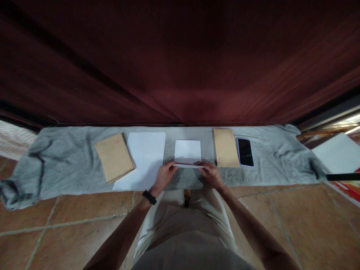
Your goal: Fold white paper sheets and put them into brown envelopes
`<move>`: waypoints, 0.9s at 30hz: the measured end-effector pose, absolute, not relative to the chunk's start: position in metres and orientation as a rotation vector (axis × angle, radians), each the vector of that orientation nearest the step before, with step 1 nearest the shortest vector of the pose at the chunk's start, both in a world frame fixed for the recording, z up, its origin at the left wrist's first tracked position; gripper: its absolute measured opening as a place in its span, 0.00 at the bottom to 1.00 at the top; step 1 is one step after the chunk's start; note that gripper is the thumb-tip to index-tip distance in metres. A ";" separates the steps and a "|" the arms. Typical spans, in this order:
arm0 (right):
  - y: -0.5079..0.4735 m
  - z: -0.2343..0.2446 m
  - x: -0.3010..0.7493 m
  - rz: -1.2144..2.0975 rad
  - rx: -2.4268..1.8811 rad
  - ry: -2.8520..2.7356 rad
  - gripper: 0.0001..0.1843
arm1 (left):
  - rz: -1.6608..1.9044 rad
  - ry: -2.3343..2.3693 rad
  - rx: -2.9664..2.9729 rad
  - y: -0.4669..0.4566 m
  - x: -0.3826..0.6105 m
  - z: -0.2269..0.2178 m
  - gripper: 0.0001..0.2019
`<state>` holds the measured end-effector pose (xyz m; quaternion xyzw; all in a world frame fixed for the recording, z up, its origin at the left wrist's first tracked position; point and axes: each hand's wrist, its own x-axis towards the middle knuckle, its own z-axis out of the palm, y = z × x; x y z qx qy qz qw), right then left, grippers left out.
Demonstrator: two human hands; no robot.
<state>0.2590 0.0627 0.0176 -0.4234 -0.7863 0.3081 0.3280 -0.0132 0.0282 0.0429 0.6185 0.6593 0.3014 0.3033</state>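
A small white sheet of paper (pixel 187 151) lies on a grey cloth (pixel 70 165) spread on the floor. Its near edge is folded up and over. My left hand (pixel 164 175) pinches the left end of that fold, and my right hand (pixel 210 174) pinches the right end. Both hands have their fingers closed on the paper's near edge. A black band sits on my left wrist.
To the left lie a stack of white sheets (pixel 144 157) and brown envelopes (pixel 114 157). To the right lie another brown envelope (pixel 225 147) and a dark phone (pixel 245 152). A dark red curtain (pixel 180 63) hangs behind. Tiled floor (pixel 70 225) lies nearest me.
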 end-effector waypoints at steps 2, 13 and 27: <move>0.065 0.017 0.258 0.803 -1.181 -2.044 0.13 | 0.824 1.772 1.582 0.032 -0.013 0.043 0.07; 0.084 0.028 0.238 0.750 -1.704 -2.004 0.17 | 0.940 1.931 1.561 0.050 -0.002 0.043 0.12; 0.113 0.053 0.217 0.619 -2.174 -2.117 0.21 | 0.558 2.175 1.521 0.093 0.004 0.054 0.13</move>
